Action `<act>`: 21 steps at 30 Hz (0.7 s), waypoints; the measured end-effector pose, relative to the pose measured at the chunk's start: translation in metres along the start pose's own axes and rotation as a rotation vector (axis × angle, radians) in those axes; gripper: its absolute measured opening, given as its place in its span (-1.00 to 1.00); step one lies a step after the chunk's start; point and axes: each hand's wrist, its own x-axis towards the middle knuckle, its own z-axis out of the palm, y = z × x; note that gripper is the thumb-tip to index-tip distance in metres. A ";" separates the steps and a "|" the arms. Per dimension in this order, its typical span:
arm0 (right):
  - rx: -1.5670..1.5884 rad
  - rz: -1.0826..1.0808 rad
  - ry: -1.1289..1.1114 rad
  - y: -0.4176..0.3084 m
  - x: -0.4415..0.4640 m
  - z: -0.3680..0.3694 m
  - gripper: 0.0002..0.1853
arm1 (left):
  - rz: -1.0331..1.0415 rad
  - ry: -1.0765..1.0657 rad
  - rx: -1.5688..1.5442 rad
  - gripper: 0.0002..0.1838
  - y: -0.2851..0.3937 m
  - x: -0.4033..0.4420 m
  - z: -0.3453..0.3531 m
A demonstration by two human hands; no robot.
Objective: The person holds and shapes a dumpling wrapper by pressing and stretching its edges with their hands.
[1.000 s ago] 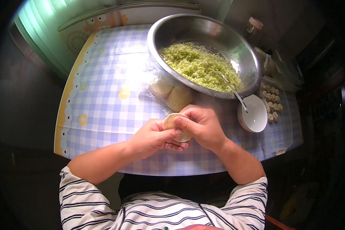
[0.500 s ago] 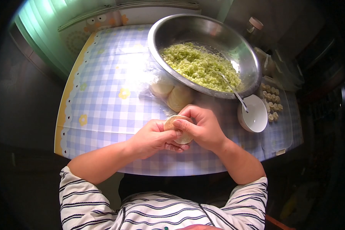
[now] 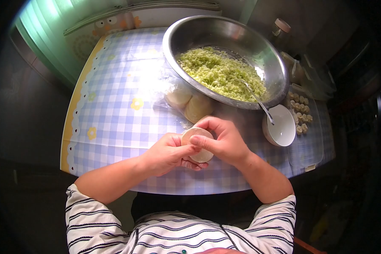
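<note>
Between my two hands is a round, pale dumpling wrapper (image 3: 202, 156), held over the near part of the table. My left hand (image 3: 167, 153) grips its lower left side, thumb on top and fingers underneath. With its thumb across the upper face, my right hand (image 3: 225, 140) pinches the right side; its other fingers curl behind the edge. Just beyond the hands, stacks of wrappers (image 3: 198, 108) lie partly in a clear plastic bag. A large steel basin (image 3: 170, 46) behind them holds chopped green filling (image 3: 218, 70), with a metal spoon (image 3: 258, 100) resting in it.
To the right stands a white bowl (image 3: 285, 127) under the spoon handle. Beside it a clear plastic tray (image 3: 311, 156) carries several folded dumplings (image 3: 301, 111). A jar with a pink lid (image 3: 282, 26) stands behind the basin. A checked cloth (image 3: 114, 135) covers the table.
The wrapper has turned in my hands and now shows more of its flat face. My right thumb has shifted slightly left across it. Basin, bowl and tray stay put.
</note>
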 end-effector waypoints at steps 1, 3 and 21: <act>-0.015 0.018 -0.027 0.000 -0.001 -0.001 -0.82 | 0.001 -0.011 0.006 -0.72 0.000 0.000 -0.001; -0.033 0.042 -0.041 0.000 -0.002 -0.002 -0.83 | -0.002 -0.008 0.004 -0.73 -0.001 0.000 0.000; 0.057 0.027 0.050 -0.002 -0.001 -0.001 -0.78 | 0.018 0.010 -0.014 -0.69 -0.002 0.000 0.002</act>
